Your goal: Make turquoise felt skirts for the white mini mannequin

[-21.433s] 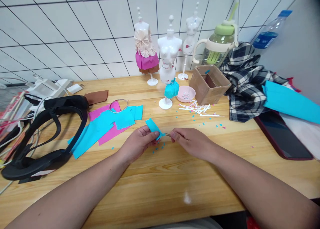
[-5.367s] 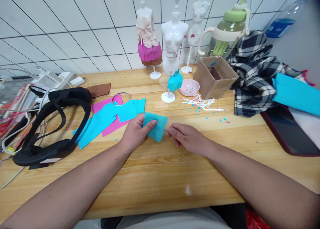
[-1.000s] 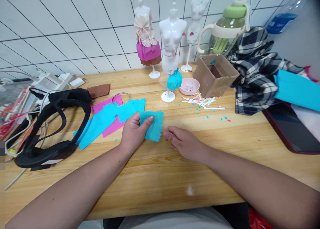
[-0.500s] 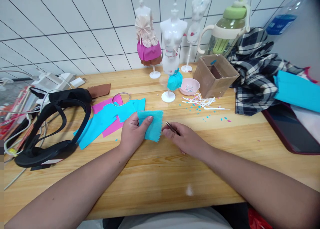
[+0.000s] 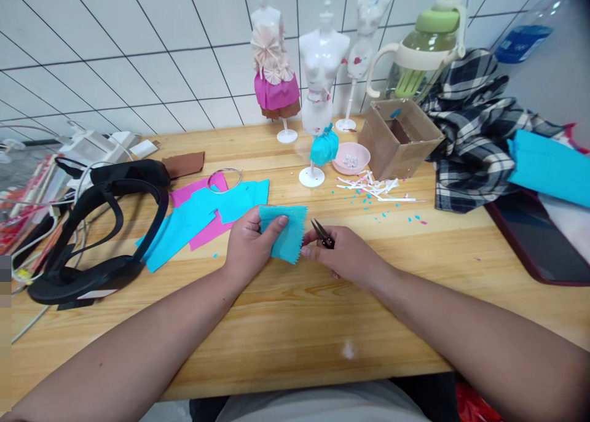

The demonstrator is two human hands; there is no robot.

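My left hand [image 5: 249, 241] is closed on a folded piece of turquoise crepe paper [image 5: 290, 241], thumb on top; the paper's right edge is cut in a zigzag. My right hand [image 5: 343, 250] holds small dark thread snips [image 5: 322, 234], their blades apart and pointing up and away. Its thumb and index finger reach close to the jagged edge; whether they touch it I cannot tell. Beyond my left hand lie turquoise paper sheets [image 5: 184, 225] over magenta paper [image 5: 207, 241]. A mini dress form [image 5: 322, 59] with a turquoise paper puff [image 5: 324, 147] at its stand is behind the paper.
Black headgear [image 5: 104, 176] and cables lie at left. Toward the wall stand a dressed form [image 5: 276, 72], a pink bowl [image 5: 351, 158], a cardboard box [image 5: 391, 145] and a jug [image 5: 415, 59]. White paper strips [image 5: 378, 187], plaid cloth [image 5: 479, 139] and a tablet [image 5: 539, 238] are rightward.
My left hand and the turquoise paper have shifted slightly right. In my right hand the snips have turned, and their two blades now show spread apart.
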